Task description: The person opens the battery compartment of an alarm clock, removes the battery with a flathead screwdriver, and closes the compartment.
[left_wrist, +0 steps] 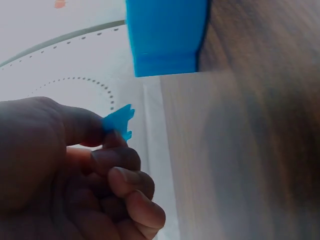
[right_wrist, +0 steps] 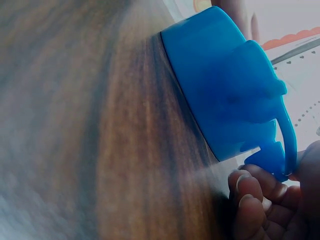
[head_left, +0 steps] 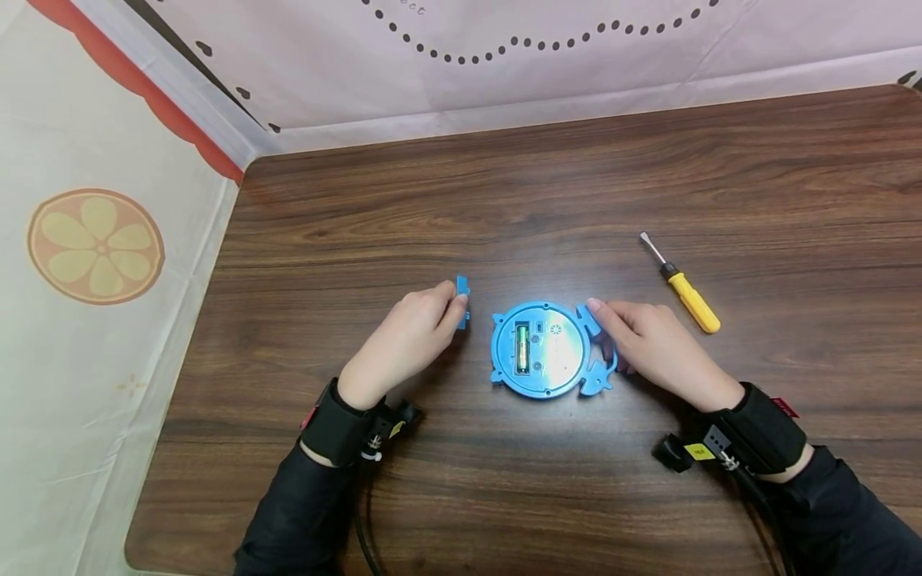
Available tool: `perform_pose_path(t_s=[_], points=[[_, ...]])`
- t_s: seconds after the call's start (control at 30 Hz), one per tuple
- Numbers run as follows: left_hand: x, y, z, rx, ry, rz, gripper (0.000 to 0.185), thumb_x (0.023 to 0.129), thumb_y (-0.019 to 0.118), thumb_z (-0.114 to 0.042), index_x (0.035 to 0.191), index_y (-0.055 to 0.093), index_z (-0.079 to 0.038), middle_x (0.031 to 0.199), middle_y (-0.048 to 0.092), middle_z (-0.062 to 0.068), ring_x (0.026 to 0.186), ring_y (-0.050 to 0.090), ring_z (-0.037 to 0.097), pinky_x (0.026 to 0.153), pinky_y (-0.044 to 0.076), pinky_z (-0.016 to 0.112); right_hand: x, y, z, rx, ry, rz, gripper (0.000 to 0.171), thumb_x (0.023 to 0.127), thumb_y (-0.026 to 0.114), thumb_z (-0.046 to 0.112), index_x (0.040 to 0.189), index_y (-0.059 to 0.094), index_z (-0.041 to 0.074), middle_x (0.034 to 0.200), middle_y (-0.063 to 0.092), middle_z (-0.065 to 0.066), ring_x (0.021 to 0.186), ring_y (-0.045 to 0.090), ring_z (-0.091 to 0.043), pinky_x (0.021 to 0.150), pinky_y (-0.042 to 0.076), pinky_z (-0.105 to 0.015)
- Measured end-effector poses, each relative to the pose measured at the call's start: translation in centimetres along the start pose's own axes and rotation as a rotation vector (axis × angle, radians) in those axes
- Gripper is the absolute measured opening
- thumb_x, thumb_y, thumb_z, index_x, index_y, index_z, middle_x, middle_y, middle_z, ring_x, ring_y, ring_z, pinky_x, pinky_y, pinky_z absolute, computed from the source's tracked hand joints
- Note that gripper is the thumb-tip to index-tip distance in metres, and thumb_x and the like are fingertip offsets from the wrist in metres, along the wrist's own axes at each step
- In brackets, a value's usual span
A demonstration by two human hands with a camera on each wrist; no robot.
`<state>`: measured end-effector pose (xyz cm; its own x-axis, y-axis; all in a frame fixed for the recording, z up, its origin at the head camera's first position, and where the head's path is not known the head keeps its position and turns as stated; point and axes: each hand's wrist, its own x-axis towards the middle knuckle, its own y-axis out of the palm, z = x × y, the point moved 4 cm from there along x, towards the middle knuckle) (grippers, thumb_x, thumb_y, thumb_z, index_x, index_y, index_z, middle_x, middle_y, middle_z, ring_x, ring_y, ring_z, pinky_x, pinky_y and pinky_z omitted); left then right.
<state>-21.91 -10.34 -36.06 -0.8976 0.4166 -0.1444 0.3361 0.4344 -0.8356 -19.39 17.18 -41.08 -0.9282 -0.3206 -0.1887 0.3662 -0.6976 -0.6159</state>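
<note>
The left hand (head_left: 406,336) pinches a small blue cover (head_left: 463,301) between thumb and curled fingers (left_wrist: 122,172), holding it just left of the round blue clock (head_left: 542,350), which lies face down on the desk (head_left: 504,200). The left wrist view shows the pinch up close, with the small piece's jagged edge poking out above the fingertips, which the head view does not resolve. The right hand (head_left: 651,344) rests at the clock's right edge, its fingers curled round the blue tabs that stick out there; the right wrist view shows the fingertips under a thin blue loop on the clock's rim, hidden from above. Only the head view shows the open battery slot with a battery (head_left: 522,349) in it, and a yellow-handled screwdriver (head_left: 683,286) lying on the desk, near the right hand but apart from it.
</note>
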Motion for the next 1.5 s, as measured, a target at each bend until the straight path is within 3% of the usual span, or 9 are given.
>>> perform_pose_path(t_s=[0.53,1.13,1.5], points=[[0.5,1.9,0.8,0.044,-0.128,0.142,0.033,0.11,0.039,-0.023,0.086,0.052,-0.005,0.068,0.042,0.004,0.056,0.041,0.018,0.053,0.034,0.03,0.1,0.0,-0.1,-0.005,-0.006,-0.001,0.053,0.109,0.034,0.05,0.08,0.059,0.012,0.061,0.053,-0.001,0.056,0.053,-0.02,0.055,0.043,-0.031],[0.5,2.6,0.9,0.126,-0.118,0.134,0.036,0.11,0.041,-0.023,0.08,0.051,-0.005,0.065,0.04,0.002,0.053,0.037,0.015,0.05,0.03,0.028,0.0,0.0,-0.2,-0.004,0.002,-0.012,0.055,0.108,0.034,0.051,0.079,0.057,0.011,0.06,0.052,-0.001,0.055,0.052,-0.02,0.055,0.041,-0.032],[0.5,2.6,0.8,0.218,-0.107,0.087,0.038,0.109,0.045,-0.024,0.076,0.052,-0.007,0.063,0.037,0.0,0.052,0.037,0.015,0.049,0.03,0.029,0.1,-0.1,-0.3,-0.008,-0.012,-0.015,0.053,0.109,0.034,0.05,0.08,0.058,0.012,0.061,0.052,-0.001,0.056,0.052,-0.02,0.056,0.041,-0.032]])
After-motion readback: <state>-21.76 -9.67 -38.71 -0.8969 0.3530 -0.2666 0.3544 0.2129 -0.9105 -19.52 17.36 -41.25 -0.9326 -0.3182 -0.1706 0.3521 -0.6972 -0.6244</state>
